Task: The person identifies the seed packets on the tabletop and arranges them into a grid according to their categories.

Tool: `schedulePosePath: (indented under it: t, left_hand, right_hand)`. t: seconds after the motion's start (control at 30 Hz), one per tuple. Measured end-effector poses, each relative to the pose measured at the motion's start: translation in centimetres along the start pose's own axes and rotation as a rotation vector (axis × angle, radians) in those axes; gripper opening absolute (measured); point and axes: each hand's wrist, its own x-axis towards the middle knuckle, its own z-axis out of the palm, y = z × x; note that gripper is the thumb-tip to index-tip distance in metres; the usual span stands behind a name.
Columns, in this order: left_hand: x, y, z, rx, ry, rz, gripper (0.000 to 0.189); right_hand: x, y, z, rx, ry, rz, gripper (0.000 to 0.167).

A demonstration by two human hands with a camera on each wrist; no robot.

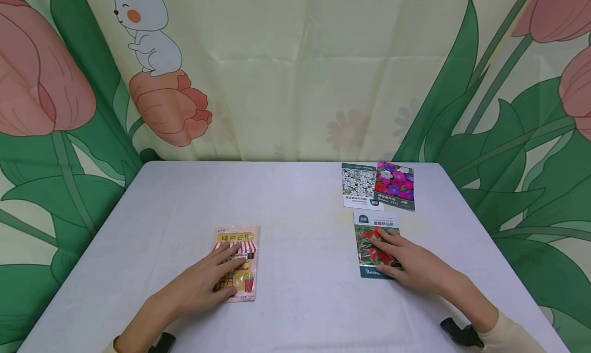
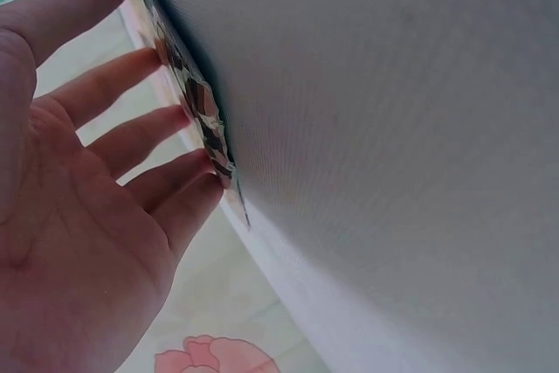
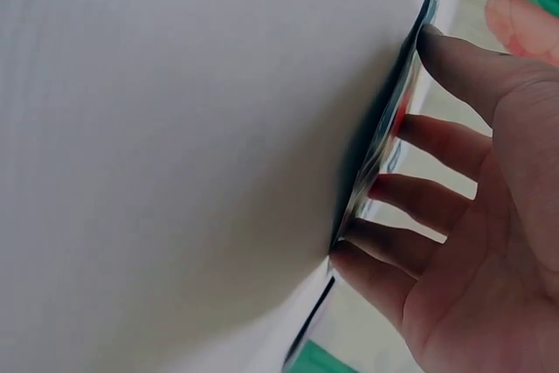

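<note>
On the left of the white table lies a pink seed packet [image 1: 249, 281] with a striped awning print and yellow lettering. My left hand [image 1: 208, 278] rests on it with spread fingers, covering part of its front; the left wrist view shows the fingertips [image 2: 179, 118] along its face. To the right, a seed packet with red flowers [image 1: 369, 237] and a dark green lower band lies flat under my right hand [image 1: 411, 260]. Its fingers are spread and nearly straight, and the fingertips [image 3: 380, 185] touch the packet's face in the right wrist view.
Behind the red-flower packet lie a white-flower packet [image 1: 357, 183] and a packet with pink and purple flowers [image 1: 394, 183], which overlaps its edge. The white-covered table [image 1: 300, 291] ends at a curtain [image 1: 286, 71] printed with tulips and a rabbit.
</note>
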Motion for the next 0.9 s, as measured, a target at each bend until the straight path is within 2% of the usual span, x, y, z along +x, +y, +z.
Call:
schedulePosePath:
  t: [0.27, 0.6, 0.9]
  left_hand:
    - [-0.1, -0.1, -0.2, 0.001, 0.002, 0.016, 0.067]
    - [-0.3, 0.1, -0.3, -0.01, 0.003, 0.016, 0.065]
    - [-0.1, 0.1, -0.3, -0.014, -0.006, 0.009, 0.066]
  right_hand:
    - [0.2, -1.4, 0.3, -0.013, -0.002, -0.015, 0.071]
    - [0.5, -3.1, 0.8, 0.003, -0.031, -0.001, 0.073]
    - [0.7, -4.2, 1.1, 0.0, -0.022, -0.02, 0.071]
